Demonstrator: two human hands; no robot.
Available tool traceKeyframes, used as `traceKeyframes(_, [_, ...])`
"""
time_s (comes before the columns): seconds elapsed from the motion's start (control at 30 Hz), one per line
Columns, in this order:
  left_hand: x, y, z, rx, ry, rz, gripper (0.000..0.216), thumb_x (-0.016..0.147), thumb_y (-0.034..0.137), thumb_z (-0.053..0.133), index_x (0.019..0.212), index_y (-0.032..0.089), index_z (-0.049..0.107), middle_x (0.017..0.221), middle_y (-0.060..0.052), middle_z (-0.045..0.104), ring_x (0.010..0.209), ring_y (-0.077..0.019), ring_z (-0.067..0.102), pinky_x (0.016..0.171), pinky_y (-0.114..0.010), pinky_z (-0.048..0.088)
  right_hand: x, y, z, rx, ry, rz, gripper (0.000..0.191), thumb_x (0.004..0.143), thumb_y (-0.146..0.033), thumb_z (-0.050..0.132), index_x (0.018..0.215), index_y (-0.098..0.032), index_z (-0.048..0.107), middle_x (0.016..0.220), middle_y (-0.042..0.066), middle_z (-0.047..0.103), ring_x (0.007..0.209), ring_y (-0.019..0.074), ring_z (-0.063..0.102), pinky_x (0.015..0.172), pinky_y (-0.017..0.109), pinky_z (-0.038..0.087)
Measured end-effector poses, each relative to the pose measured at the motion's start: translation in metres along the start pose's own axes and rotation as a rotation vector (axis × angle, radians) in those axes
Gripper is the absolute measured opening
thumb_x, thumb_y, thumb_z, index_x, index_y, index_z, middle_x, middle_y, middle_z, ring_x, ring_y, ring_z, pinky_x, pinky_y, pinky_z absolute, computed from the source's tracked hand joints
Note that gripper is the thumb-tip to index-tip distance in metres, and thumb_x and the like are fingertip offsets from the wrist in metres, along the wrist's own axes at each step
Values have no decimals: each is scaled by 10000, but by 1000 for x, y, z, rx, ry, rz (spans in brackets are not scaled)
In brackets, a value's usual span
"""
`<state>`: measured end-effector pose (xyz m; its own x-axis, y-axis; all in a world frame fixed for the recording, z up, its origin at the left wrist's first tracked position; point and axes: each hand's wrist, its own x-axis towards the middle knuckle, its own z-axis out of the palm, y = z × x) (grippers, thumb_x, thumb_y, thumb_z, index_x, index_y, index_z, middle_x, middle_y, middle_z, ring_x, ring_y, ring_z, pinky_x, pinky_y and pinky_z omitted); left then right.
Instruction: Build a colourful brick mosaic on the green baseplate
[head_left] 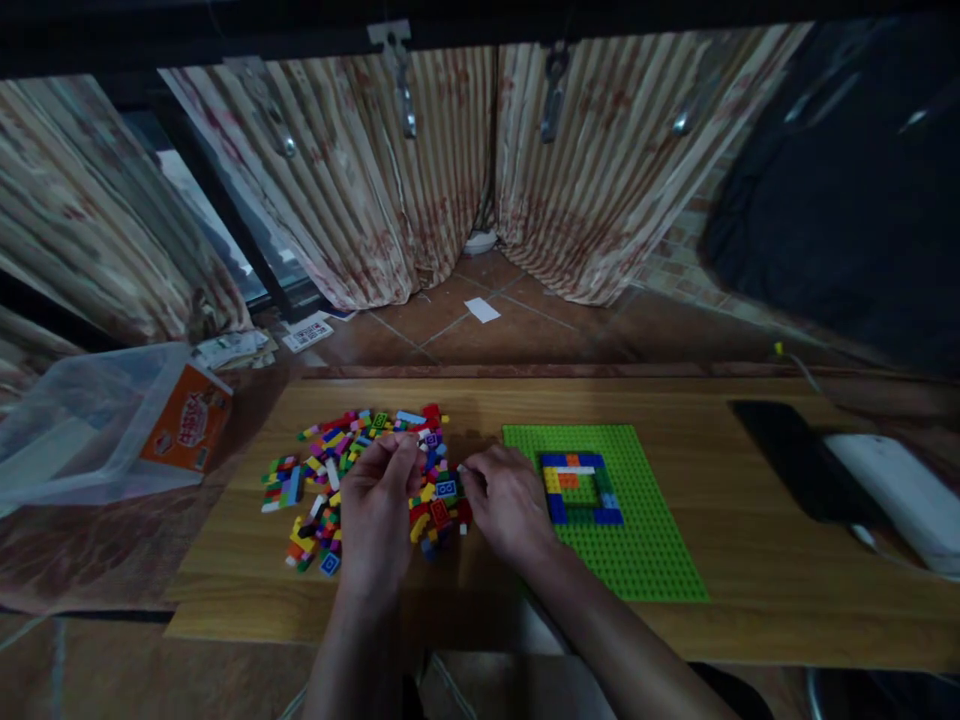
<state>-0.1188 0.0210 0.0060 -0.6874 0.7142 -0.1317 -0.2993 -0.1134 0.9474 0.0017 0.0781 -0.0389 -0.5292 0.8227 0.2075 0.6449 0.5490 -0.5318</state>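
My left hand point(379, 485) is over the heap of loose toy bricks point(330, 455), its thumb and fingers pinched together. A small whitish bit shows by its fingertips, too small to make out. At the heap's right edge, my right hand point(506, 500) is closed with its fingertips pointing left toward the bricks; what it holds, if anything, is hidden. Right of this hand lies a green baseplate point(645, 560). On it stands a square frame of bricks point(611, 515), mostly blue, with yellow, orange, white and green ones.
A clear plastic box point(90, 420) with an orange label is beyond the table's left end. A black phone-like slab point(787, 460) and a white device point(896, 490) with a cable lie at the right on the wooden table point(480, 620). Striped curtains point(360, 180) hang behind.
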Motion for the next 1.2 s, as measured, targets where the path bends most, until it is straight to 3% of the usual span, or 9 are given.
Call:
traceKeyframes(0.23, [-3, 1, 5, 43, 5, -18, 165, 679, 273, 737, 724, 157, 628, 624, 36, 563, 549, -65, 455, 517, -172, 350, -1, 4, -12, 171, 73, 7, 147, 909, -216, 531, 848, -208, 664, 855, 40, 677, 864, 193, 588, 815, 313, 428])
traceKeyframes(0.43, [-6, -9, 15, 254, -51, -6, 180, 736, 324, 696, 788, 154, 668, 624, 30, 582, 537, -81, 463, 506, -191, 328, 3, 35, -48, 323, 144, 67, 177, 915, -276, 507, 895, -209, 669, 892, 44, 692, 841, 175, 620, 777, 305, 462])
traceKeyframes(0.63, [-20, -32, 32, 484, -265, 85, 120, 811, 272, 609, 787, 170, 667, 693, 0, 650, 649, -129, 581, 607, -218, 414, -8, 84, -84, 370, 171, 253, 267, 849, -419, 555, 870, -194, 695, 851, 43, 716, 772, 185, 647, 712, 313, 484])
traceKeyframes(0.83, [-41, -49, 48, 788, -470, 229, 173, 884, 243, 527, 967, 200, 673, 803, -18, 680, 650, -141, 600, 635, -259, 453, -25, 103, -102, 228, 130, 385, 283, 811, -418, 567, 830, -182, 722, 754, 47, 725, 693, 191, 648, 641, 304, 460])
traceKeyframes(0.93, [-46, -53, 55, 950, -535, 369, 232, 894, 213, 502, 1064, 197, 660, 1007, -71, 681, 889, -197, 630, 813, -334, 492, -26, 108, -109, 203, 178, 450, 305, 782, -443, 582, 808, -176, 727, 715, 46, 717, 651, 187, 638, 614, 296, 452])
traceKeyframes(1.03, [-49, -58, 62, 1105, -639, 553, 344, 897, 246, 520, 1229, 206, 598, 1268, -106, 592, 1172, -259, 528, 1021, -438, 412, -24, 113, -114, 209, 238, 482, 320, 764, -450, 586, 792, -165, 730, 694, 48, 712, 627, 182, 629, 591, 286, 447])
traceKeyframes(1.2, [-57, -74, 76, 1284, -692, 652, 452, 909, 356, 531, 1347, 245, 508, 1433, -99, 471, 1308, -298, 408, 1070, -502, 364, -27, 118, -115, 237, 273, 461, 306, 780, -424, 574, 804, -160, 727, 719, 55, 722, 635, 177, 636, 596, 285, 457])
